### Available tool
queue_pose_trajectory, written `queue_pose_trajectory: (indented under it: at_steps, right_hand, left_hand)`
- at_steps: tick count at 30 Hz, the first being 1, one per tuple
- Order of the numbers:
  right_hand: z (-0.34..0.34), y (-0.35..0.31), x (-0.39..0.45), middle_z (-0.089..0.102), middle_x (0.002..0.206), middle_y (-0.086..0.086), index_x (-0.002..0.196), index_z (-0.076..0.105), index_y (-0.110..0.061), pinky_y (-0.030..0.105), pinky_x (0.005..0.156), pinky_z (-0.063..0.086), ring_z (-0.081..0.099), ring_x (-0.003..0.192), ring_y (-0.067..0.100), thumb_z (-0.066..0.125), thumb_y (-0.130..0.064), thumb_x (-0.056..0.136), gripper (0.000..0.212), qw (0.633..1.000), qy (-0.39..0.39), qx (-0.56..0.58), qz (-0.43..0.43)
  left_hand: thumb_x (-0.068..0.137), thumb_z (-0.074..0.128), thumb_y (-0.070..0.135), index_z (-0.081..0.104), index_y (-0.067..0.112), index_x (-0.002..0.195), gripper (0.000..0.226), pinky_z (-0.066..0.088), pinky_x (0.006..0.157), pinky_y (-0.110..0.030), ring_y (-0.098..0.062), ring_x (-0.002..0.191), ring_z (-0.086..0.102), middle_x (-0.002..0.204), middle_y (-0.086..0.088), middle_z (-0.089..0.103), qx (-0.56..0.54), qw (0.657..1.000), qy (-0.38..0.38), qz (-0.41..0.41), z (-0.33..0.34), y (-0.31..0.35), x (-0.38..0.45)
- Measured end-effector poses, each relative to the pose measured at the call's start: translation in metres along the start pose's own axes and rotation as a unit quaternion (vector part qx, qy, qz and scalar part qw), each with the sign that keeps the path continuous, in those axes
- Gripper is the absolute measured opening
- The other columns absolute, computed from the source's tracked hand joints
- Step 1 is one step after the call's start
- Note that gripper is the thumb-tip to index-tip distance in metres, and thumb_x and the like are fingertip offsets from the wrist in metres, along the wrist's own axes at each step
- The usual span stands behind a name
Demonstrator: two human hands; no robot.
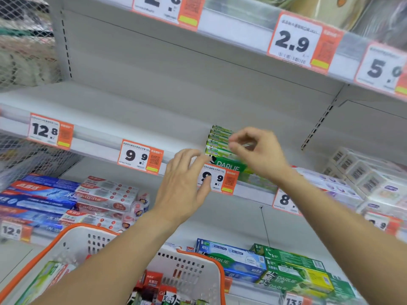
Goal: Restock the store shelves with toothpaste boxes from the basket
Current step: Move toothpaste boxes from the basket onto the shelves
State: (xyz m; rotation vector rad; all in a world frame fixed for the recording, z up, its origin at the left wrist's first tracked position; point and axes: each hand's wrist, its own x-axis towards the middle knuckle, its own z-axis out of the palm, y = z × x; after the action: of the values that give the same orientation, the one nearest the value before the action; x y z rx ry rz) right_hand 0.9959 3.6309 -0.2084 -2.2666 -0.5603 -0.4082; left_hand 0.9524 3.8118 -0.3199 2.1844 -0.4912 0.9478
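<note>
Green Darlie toothpaste boxes (220, 142) stacked in a row on the middle shelf (136, 111), running back from its front edge, front box label facing out just above the 9.9 price tag (217, 178). Right hand (256, 150) right at the stack, fingers curled loosely against the near boxes' right side; cannot tell whether anything is truly pinched there, motion blur hiding the fingertips. Left hand (187, 183) just below and left of the stack, fingers relaxed and nearly straight, thumb overlapping the price tag, holding nothing. Basket (193, 274), white with orange rim, low in front beneath both forearms, with more toothpaste boxes (152, 282) inside in red and green. Red and blue Colgate boxes (66, 197) on the lower shelf at left; blue and green Darlie boxes (275, 265) lower right; white boxes (363, 179) piled at far right. Upper shelf price tag reading 2.9 (297, 42).
</note>
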Motion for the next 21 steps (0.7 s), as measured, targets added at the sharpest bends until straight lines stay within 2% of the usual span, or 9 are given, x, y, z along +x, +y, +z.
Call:
queue_pose_trajectory:
  at_steps: [1,3,7,10,13,14,16,18,21]
  right_hand:
    - [0.011,-0.008,-0.023,0.07,0.079,-0.012,0.082,0.069,-0.028,0.018,0.068,0.051,0.064,0.072,0.001,0.073,-0.005,0.086,0.024,1.0,-0.001,0.029,-0.001]
    - [0.04,-0.015,-0.065,0.07,0.074,-0.01,0.08,0.069,-0.028,0.022,0.065,0.051,0.063,0.068,0.005,0.073,-0.002,0.085,0.027,0.996,0.007,0.087,0.007]
    - [0.116,0.007,-0.138,0.071,0.075,-0.005,0.086,0.07,-0.025,0.034,0.067,0.057,0.066,0.069,0.014,0.072,-0.008,0.088,0.017,0.972,-0.036,0.174,0.156]
    - [0.168,0.03,-0.181,0.066,0.077,-0.005,0.096,0.069,-0.016,0.024,0.067,0.053,0.061,0.065,0.01,0.068,-0.006,0.087,0.013,0.944,-0.163,0.154,0.24]
    - [0.204,0.034,-0.203,0.062,0.085,-0.005,0.11,0.063,-0.011,0.01,0.064,0.043,0.058,0.074,0.011,0.071,-0.012,0.086,0.026,0.91,-0.332,0.071,0.238]
    - [0.214,0.032,-0.208,0.063,0.093,-0.003,0.116,0.061,-0.013,0.012,0.069,0.047,0.06,0.082,0.012,0.074,-0.019,0.086,0.033,0.893,-0.38,0.044,0.236]
    - [0.232,0.028,-0.219,0.061,0.115,0.003,0.125,0.056,-0.017,0.029,0.087,0.052,0.061,0.101,0.019,0.076,-0.028,0.086,0.045,0.866,-0.441,0.022,0.236]
    - [0.248,0.025,-0.232,0.053,0.132,0.007,0.133,0.049,-0.017,0.035,0.093,0.049,0.057,0.117,0.024,0.077,-0.031,0.085,0.057,0.85,-0.474,0.017,0.23]
    - [0.266,0.031,-0.25,0.04,0.139,0.01,0.142,0.04,-0.018,0.032,0.095,0.045,0.055,0.116,0.028,0.077,-0.035,0.085,0.07,0.845,-0.49,-0.031,0.212]
  left_hand:
    - [0.089,0.058,0.026,0.066,0.017,0.109,0.023,0.044,0.097,-0.037,-0.021,0.114,0.053,0.114,-0.001,0.059,-0.013,1.0,-0.006,0.006,-0.004,0.0,-0.002]
    - [0.088,0.056,0.027,0.068,0.019,0.091,0.015,0.047,0.084,-0.035,-0.015,0.096,0.057,0.095,0.004,0.062,-0.04,0.995,-0.085,-0.017,-0.015,-0.004,-0.013]
    - [0.09,0.064,0.024,0.069,0.021,0.087,0.007,0.048,0.076,-0.03,-0.006,0.08,0.058,0.084,0.011,0.064,-0.022,0.946,-0.311,-0.093,-0.04,-0.024,-0.059]
    - [0.092,0.064,0.032,0.068,0.02,0.101,0.015,0.047,0.08,-0.025,-0.009,0.09,0.06,0.098,0.008,0.066,0.041,0.878,-0.444,-0.173,-0.061,-0.042,-0.108]
    - [0.092,0.065,0.037,0.059,0.014,0.122,0.037,0.044,0.089,-0.027,-0.021,0.112,0.06,0.12,-0.003,0.063,0.1,0.793,-0.543,-0.258,-0.082,-0.057,-0.165]
    - [0.093,0.065,0.038,0.054,0.014,0.131,0.046,0.043,0.095,-0.027,-0.021,0.121,0.056,0.131,-0.004,0.058,0.111,0.763,-0.567,-0.289,-0.089,-0.06,-0.184]
    - [0.092,0.067,0.041,0.042,0.013,0.143,0.063,0.04,0.104,-0.029,-0.022,0.131,0.05,0.145,-0.007,0.048,0.118,0.723,-0.582,-0.352,-0.099,-0.067,-0.221]
    - [0.088,0.072,0.044,0.036,0.011,0.146,0.076,0.04,0.106,-0.031,-0.025,0.131,0.049,0.147,-0.01,0.045,0.123,0.708,-0.56,-0.412,-0.101,-0.068,-0.254]
    - [0.082,0.073,0.055,0.038,0.01,0.142,0.083,0.043,0.101,-0.032,-0.024,0.123,0.052,0.141,-0.009,0.049,0.127,0.702,-0.514,-0.476,-0.095,-0.06,-0.289]
